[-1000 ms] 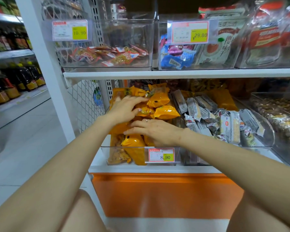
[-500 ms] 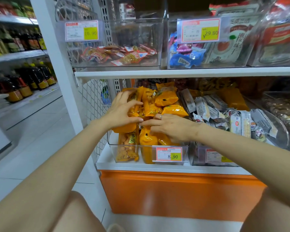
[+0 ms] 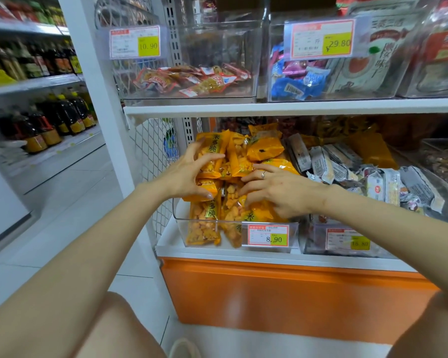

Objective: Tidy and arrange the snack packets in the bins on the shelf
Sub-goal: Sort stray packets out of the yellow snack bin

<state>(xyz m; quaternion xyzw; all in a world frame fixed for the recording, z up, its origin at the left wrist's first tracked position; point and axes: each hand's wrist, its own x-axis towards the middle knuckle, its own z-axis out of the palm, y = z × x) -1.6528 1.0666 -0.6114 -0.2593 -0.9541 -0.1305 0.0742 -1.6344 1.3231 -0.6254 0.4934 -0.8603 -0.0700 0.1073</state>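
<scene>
orange snack packets (image 3: 265,149), orange shelf base (image 3: 282,293)

Left hand (image 3: 184,174) and right hand (image 3: 277,189), earlier flat on the orange packets (image 3: 265,149), now curl round them.

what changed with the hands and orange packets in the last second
The left hand, earlier flat on the orange plastic snack packets, has lifted and now grips one, standing it upright at the left of the clear plastic bin. The right hand remains on the front packets, fingers more bent. The neighbouring grey-white wrapped packets stayed put.
</scene>
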